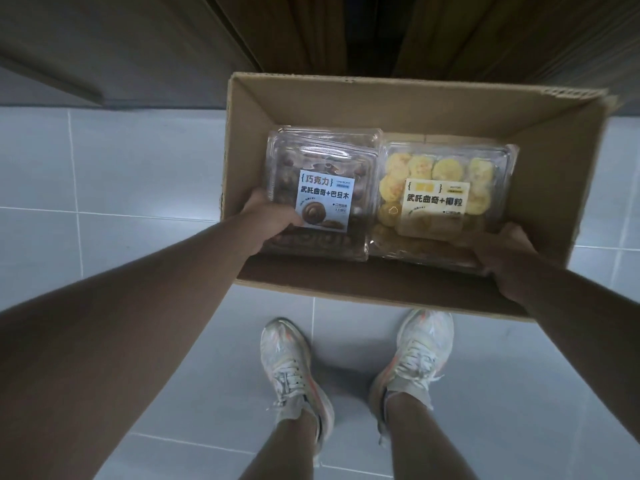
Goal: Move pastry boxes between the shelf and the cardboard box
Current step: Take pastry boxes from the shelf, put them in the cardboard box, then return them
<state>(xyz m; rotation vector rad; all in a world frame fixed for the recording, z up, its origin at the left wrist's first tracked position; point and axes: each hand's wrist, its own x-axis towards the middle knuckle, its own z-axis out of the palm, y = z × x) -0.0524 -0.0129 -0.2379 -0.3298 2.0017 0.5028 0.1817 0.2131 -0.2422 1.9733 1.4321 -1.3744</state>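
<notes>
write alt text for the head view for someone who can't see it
Seen from above, a person's left hand grips a clear box of chocolate cookies and the right hand a box of yellow cookies, both inside an open cardboard box on a tiled floor.

- Pale grey tiled floor (121, 174) with thin light grout lines.
- Dark wooden panels (502, 32) stand along the far edge.
- Greyish furniture base (69, 57) at upper left.
- Dim, even light.
</notes>
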